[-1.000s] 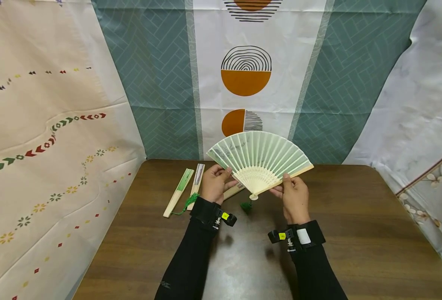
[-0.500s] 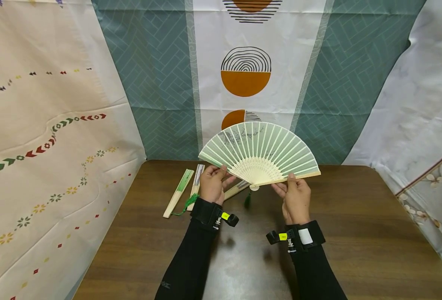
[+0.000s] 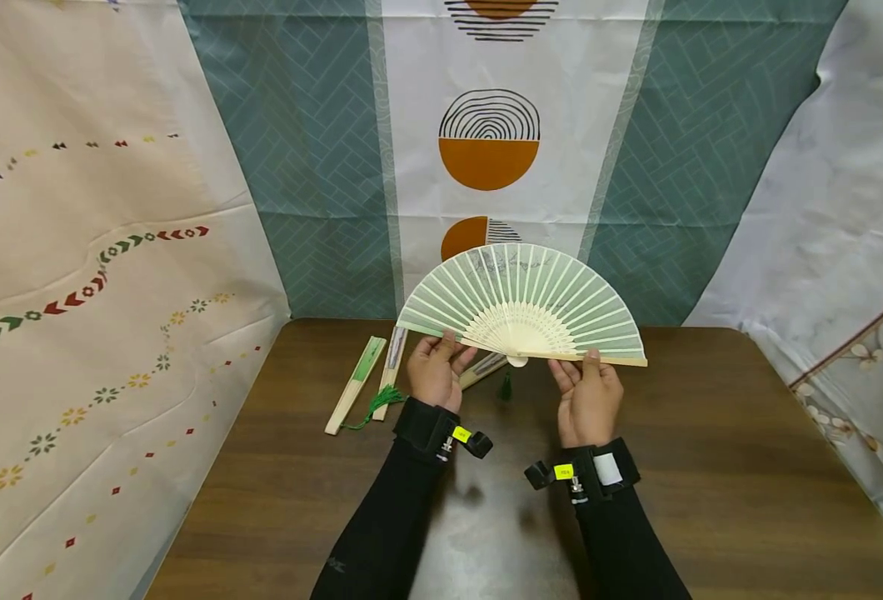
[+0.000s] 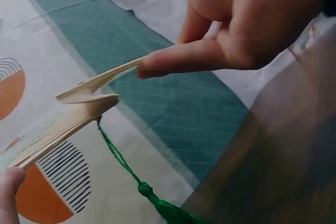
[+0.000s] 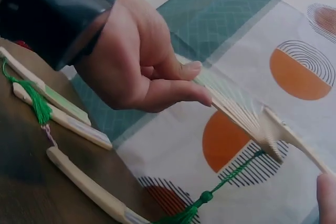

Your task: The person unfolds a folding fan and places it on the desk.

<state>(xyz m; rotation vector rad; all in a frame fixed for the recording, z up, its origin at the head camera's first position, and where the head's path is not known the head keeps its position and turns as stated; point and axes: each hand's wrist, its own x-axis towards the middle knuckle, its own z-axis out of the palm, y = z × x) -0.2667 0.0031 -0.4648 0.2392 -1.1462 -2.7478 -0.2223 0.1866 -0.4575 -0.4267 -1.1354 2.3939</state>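
A pale green folding fan [image 3: 531,292] with cream wooden ribs is spread wide, raised above the table's far part. My left hand [image 3: 436,377] pinches its left outer rib between thumb and fingers; my right hand [image 3: 590,405] pinches the right outer rib the same way. In the left wrist view the right hand [image 4: 247,22] shows at the upper right, and only the left thumb [image 4: 9,190] at the lower left. The left hand [image 5: 142,61] fills the upper left of the right wrist view. A green tassel [image 4: 149,190] hangs from the fan's pivot.
On the brown table [image 3: 261,500], left of the hands, lie a folded green-topped fan [image 3: 353,387] and a second folded fan [image 3: 391,367], with a green tassel [image 3: 387,397] beside them. Another folded fan [image 3: 481,372] lies partly behind the left hand. A patterned cloth [image 3: 336,167] hangs behind.
The fan has spread wider and levelled out, its right outer rib swinging down. My left hand has shifted slightly right. The folded fans on the table lie as before.
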